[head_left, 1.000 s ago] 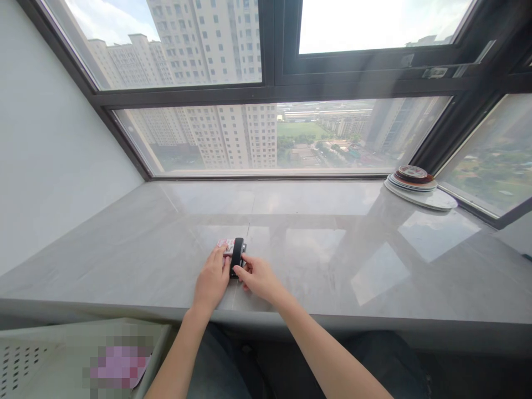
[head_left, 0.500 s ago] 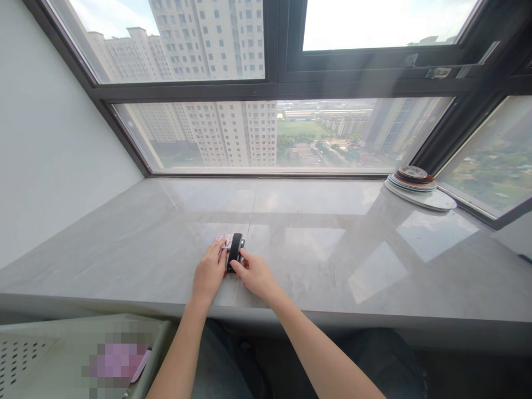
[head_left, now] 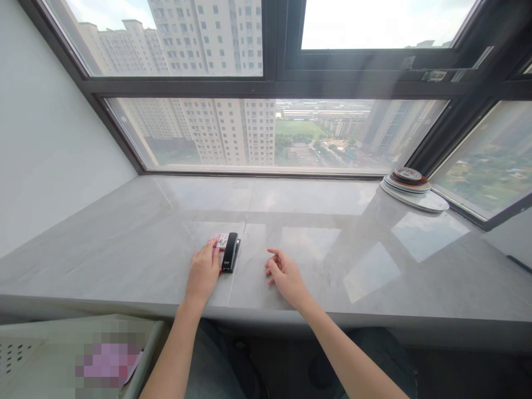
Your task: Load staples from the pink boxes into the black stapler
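A black stapler point(head_left: 230, 253) lies on the grey ledge, its long side close to a small flat red-and-white printed box point(head_left: 221, 240). My left hand point(head_left: 203, 271) is on that box, its fingers and thumb closed over the left part and hiding much of it. The stapler lies just right of these fingertips. My right hand point(head_left: 286, 277) is apart from the stapler, low over the ledge to its right. Its fingers are loosely bent and spread, and nothing is in them.
Stacked plates point(head_left: 409, 185) stand at the back right of the tiled ledge point(head_left: 311, 249), near dark window frames point(head_left: 266, 88). A pale green perforated bin point(head_left: 50, 354) is below the front edge at left, with a blurred pink item inside.
My right hand has let go of the stapler and moved right, its fingers loosening. My left hand stays on the box, and the stapler remains beside it.
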The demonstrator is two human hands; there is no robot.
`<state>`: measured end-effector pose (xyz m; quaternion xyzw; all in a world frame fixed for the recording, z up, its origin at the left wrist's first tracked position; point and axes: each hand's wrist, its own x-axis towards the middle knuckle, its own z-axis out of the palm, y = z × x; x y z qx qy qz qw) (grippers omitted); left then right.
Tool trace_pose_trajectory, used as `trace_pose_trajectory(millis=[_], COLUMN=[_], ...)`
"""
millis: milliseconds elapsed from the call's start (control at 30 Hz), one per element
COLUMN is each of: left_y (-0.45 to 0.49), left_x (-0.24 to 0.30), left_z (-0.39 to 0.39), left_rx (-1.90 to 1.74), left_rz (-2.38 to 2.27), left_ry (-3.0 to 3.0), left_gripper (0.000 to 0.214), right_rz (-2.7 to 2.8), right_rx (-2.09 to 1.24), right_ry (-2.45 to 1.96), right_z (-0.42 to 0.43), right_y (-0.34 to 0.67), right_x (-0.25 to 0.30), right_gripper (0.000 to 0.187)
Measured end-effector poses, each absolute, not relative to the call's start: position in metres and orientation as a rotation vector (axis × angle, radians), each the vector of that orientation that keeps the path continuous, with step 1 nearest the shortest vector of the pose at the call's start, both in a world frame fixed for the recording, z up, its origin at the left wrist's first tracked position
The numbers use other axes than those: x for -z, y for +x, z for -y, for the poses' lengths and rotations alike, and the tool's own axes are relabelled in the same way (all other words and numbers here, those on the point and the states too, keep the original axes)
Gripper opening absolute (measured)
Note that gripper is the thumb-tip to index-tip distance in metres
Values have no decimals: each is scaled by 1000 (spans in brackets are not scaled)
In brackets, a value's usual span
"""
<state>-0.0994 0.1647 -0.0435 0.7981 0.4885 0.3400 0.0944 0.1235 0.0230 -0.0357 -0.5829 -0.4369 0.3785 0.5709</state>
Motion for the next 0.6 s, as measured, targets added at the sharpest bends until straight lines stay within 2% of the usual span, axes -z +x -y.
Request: trace_pose_trajectory(millis=[167,300,433,600], left_y=[-95,-62,-11,25], left_x=[24,-3,-3,30], left_z=[-147,-100,-63,-60], left_rx=[-1213,-1501,-1053,-682], left_rz=[-1456,-1257,-872,-1053], left_ry=[2322,2338,2569,2734], left_gripper=[38,31,33,52], right_rz=[1093,1237,1514,1695], right_rx=[-624,-402,-148,60], right_ry=[-1516,-1664,-1959,-2279], right_z=[6,34,50,46], right_y=[179,222,230,209], right_x=[38,42,45,48], right_gripper=[37,42,54,58])
